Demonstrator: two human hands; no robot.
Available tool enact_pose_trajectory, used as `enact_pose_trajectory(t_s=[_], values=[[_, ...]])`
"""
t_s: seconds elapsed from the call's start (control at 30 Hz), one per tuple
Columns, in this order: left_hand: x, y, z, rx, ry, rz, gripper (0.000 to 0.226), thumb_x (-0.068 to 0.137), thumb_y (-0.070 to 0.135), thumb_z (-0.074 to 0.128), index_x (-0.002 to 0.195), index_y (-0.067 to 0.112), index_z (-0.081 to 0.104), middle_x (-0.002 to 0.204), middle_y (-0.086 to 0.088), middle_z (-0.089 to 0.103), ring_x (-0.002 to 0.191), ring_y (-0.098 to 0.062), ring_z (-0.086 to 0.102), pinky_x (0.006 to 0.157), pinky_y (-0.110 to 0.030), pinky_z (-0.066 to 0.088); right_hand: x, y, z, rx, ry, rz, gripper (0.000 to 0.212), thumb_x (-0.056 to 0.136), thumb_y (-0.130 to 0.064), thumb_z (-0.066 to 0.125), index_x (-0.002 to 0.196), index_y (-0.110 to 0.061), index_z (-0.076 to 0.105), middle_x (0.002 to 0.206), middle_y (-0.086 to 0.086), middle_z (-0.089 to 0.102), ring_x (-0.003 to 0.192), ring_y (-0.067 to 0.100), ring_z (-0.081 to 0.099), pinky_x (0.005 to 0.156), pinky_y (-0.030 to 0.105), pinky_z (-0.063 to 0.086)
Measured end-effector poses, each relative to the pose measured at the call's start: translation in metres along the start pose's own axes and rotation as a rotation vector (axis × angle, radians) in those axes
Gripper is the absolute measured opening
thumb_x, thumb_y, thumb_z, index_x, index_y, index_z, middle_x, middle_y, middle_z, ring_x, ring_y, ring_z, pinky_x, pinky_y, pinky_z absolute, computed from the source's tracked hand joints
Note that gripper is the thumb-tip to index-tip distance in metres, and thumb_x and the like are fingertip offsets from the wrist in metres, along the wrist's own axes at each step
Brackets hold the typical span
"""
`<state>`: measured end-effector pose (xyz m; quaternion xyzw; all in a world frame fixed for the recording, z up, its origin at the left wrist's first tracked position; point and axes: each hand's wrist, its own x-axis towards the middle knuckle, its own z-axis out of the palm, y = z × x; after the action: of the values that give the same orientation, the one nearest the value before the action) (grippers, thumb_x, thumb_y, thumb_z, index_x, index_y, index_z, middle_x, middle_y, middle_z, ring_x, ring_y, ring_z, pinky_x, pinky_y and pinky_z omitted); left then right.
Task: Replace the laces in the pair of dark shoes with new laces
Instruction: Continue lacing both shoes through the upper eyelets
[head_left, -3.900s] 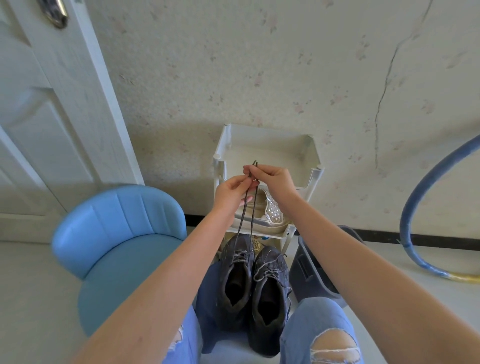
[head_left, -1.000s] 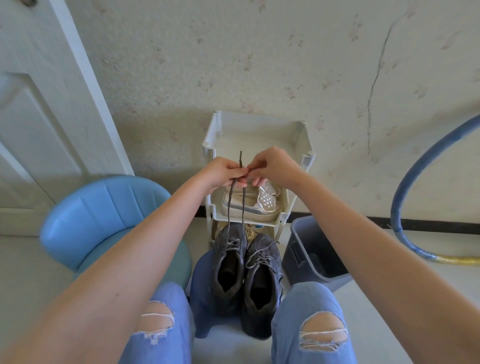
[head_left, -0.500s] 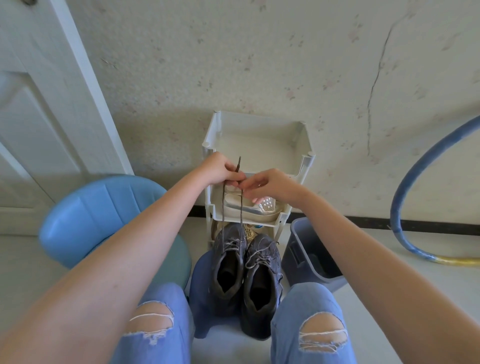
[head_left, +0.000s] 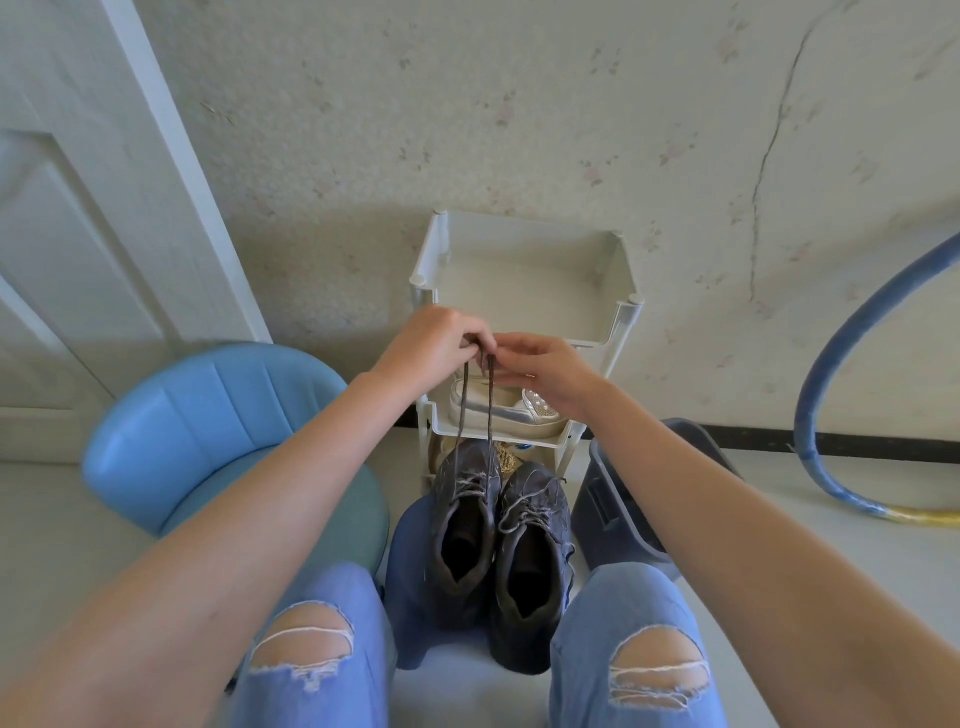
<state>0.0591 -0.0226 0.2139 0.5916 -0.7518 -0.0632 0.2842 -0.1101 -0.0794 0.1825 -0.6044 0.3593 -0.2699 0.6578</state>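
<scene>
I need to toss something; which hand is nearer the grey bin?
Right. The right hand is up and left of the grey bin; the left hand is farther left. Both pinch the lace.

A blue chair, white rack, grey bin and blue hose.

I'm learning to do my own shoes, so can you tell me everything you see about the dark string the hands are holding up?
The dark grey flat shoelace looks like woven fabric. Its two strands rise side by side, straight and taut, from the lacing of the dark grey shoe on the person's left. The left hand and right hand pinch its ends together up high, in front of the white plastic shelf rack. Lower down it crisscrosses the shoe's front.
</scene>
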Motion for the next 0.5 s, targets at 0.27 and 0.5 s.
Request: enact_pose_trajectory(t_s=[0.27,0.5], values=[[-0.017,-0.012,0.025,-0.307,0.236,-0.248,0.009,0.077,0.022,0.077,0.084,0.018,0.075,0.084,0.009,0.073,0.076,-0.002,0.066,0.071,-0.015,0.050,-0.003,0.009,-0.015,-0.095,0.258,-0.040,0.014,0.082,0.005,0.067,0.092,-0.004,0.071,0.088,0.009,0.072,0.071,0.012,0.071,0.073,0.020,0.058],[-0.085,-0.100,0.054,-0.495,0.357,-0.706,0.017,0.085,0.013,0.067,0.073,0.023,0.060,0.065,0.010,0.068,0.069,-0.015,0.070,0.073,-0.033,0.051,-0.037,0.073,-0.087,-0.406,0.563,0.309,0.011,0.083,0.003,0.068,0.094,0.001,0.071,0.091,0.019,0.070,0.076,0.023,0.065,0.084,0.032,0.056]])
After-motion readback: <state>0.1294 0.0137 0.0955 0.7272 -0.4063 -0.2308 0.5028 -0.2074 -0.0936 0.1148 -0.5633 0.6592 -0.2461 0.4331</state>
